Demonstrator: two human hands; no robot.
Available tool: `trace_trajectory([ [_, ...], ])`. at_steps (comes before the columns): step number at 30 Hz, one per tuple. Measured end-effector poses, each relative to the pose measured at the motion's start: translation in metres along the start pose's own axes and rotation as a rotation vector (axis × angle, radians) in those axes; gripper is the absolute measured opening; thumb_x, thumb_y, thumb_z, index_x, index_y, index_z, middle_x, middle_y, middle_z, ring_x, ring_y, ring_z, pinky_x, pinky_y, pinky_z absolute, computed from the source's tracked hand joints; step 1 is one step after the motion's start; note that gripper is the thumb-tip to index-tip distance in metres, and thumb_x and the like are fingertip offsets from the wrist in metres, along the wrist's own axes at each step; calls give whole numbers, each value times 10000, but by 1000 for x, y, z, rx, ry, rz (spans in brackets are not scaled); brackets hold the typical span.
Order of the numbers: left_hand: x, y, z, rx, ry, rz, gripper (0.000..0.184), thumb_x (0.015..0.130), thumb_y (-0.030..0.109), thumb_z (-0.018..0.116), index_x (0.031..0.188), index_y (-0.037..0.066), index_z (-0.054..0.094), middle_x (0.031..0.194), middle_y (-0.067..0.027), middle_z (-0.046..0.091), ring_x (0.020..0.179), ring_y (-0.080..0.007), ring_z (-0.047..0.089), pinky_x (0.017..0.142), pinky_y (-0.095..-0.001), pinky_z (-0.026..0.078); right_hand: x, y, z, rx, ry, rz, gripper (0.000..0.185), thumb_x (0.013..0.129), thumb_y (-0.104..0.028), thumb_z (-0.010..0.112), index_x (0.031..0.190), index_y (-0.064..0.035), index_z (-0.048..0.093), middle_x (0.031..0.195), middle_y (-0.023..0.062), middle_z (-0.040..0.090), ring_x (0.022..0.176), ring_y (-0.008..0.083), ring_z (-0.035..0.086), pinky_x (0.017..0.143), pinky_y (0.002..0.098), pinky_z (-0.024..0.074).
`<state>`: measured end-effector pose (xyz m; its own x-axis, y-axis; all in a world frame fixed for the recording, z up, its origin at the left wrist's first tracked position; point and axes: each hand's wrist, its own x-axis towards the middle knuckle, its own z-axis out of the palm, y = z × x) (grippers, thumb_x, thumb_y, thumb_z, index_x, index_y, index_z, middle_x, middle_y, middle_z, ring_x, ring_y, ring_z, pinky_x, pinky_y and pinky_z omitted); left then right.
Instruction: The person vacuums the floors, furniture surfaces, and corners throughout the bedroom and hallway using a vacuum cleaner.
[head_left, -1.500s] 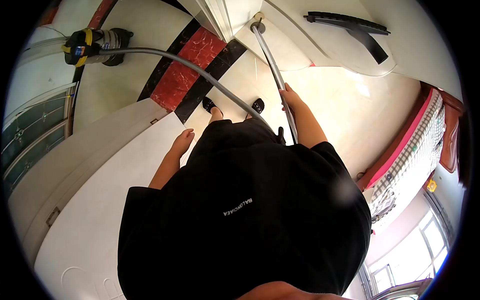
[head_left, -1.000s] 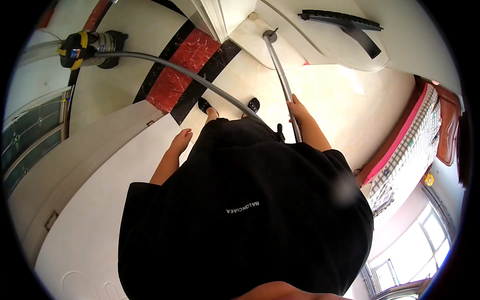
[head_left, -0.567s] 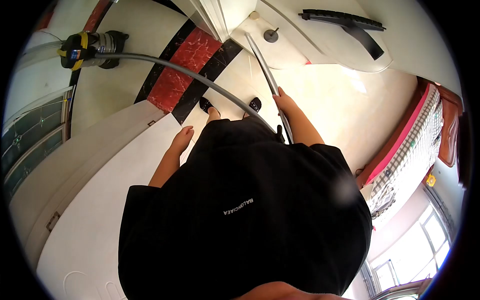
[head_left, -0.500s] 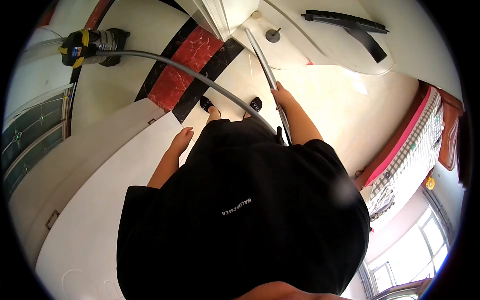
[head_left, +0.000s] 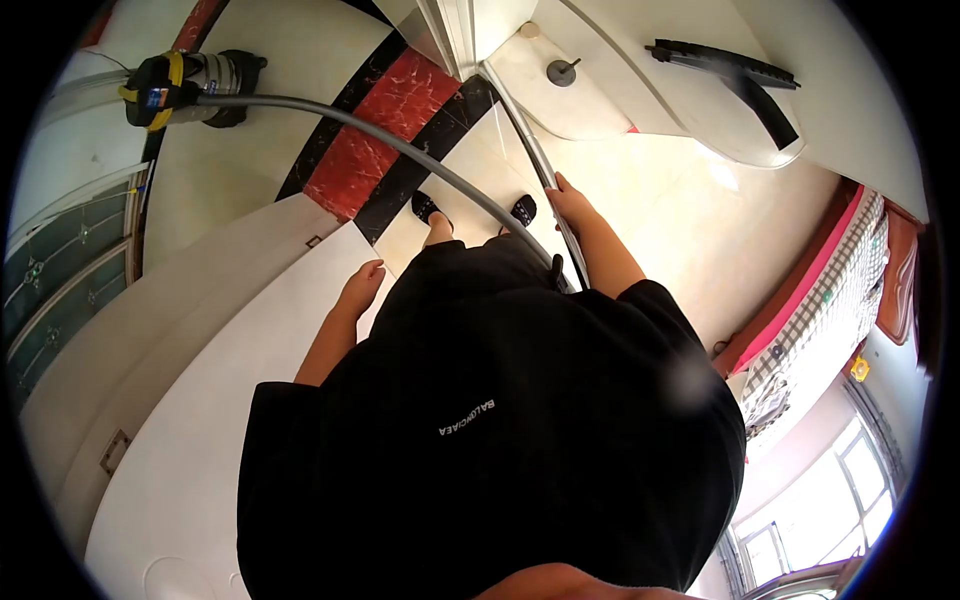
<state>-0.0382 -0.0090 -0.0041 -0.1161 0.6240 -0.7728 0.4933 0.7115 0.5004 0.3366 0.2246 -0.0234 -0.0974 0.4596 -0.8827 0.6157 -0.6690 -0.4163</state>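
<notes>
My right hand is closed around the metal wand of a vacuum cleaner, on the right side of my body. The wand's far end reaches the floor by the white door frame, and its near end is partly hidden by my black shirt. A grey hose runs from the wand end near my waist across the doorway to the vacuum cleaner's body. My left hand hangs at my side near the white door panel, holding nothing, its fingers loosely bent.
A red and black stone threshold crosses the doorway ahead. At the upper right are a black bar-shaped thing with an arm and a door stop. A bed with checked cloth stands to the right.
The view has turned slightly, so the room appears shifted right. The wand's far end has swung left, closer to the door frame, with my right hand still on it.
</notes>
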Motion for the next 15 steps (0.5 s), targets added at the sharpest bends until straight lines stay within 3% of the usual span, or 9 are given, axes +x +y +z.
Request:
trace_trajectory([
  [5,-2,-16,-20,-41,-24,-35,401,854,300,469,1141,21,498,1114,-166,550,1058,-263,513,894,-316,386,9,0,2,52,57,28,633,833,-284,486,1373,-176,175,763,87,483,576,189,475,425,339,445],
  [10,9,-35,-42,53,-40,-32,400,851,301,467,1142,28,500,1125,-168,543,1060,-271,511,898,-322,385,25,2,32,-212,143,-80,619,831,-278,478,1364,-156,188,946,174,544,660,252,547,445,359,467],
  [15,38,-44,-70,97,-60,15,399,848,298,466,1143,32,500,1121,-168,545,1062,-275,508,897,-325,385,-18,-8,48,-51,117,69,602,834,-297,470,1362,-184,205,1041,194,536,633,272,562,442,351,473],
])
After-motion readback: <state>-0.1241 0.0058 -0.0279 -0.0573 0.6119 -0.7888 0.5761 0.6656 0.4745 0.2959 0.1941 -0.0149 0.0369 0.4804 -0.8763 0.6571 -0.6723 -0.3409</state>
